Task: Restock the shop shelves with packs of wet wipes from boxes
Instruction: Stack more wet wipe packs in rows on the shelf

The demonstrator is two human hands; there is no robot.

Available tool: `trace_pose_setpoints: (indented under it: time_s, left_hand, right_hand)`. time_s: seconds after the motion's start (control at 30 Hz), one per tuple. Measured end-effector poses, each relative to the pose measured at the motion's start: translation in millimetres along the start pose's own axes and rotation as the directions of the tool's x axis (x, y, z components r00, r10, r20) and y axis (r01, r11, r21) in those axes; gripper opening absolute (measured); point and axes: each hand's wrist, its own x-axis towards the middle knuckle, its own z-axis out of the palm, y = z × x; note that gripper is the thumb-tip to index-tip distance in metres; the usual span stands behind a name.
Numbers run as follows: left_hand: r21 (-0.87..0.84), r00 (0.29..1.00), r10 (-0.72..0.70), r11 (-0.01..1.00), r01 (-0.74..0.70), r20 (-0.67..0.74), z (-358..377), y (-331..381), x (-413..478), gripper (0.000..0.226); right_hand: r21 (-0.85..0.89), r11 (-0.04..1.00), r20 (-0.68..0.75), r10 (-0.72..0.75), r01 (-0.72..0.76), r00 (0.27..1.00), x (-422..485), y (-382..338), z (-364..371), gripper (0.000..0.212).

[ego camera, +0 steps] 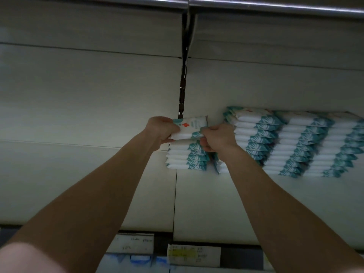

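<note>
A white and teal pack of wet wipes (190, 127) with a red cross on it lies on top of a short stack of packs (187, 157) at the back of the pale shelf (88, 184). My left hand (162, 131) grips the pack's left end. My right hand (217, 139) grips its right end, fingers curled over the edge. Both arms reach far in over the shelf.
Three taller stacks of the same packs (303, 142) fill the shelf to the right, close to my right wrist. A slotted upright (182, 89) runs up the back wall. A metal shelf edge (275, 5) hangs overhead. Price labels (193, 254) line the front edge below.
</note>
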Motion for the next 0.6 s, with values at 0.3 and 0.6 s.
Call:
trace_pose_setpoints:
  time_s: [0.3,0.6]
  left_hand:
    - [0.529,0.977,0.212,0.828,-0.183,0.007,12.2,-18.2,15.1,0.045]
    - [0.853,0.908,0.381,0.401,-0.333,0.175,17.3,-26.3,21.9,0.03]
  right_hand:
    - [-0.454,0.877,-0.028,-0.192,0.158,0.981,1.0,16.0,2.1,0.011]
    - [-0.761,0.592,0.047,-0.357,0.265,0.933,5.8,16.7,6.1,0.028]
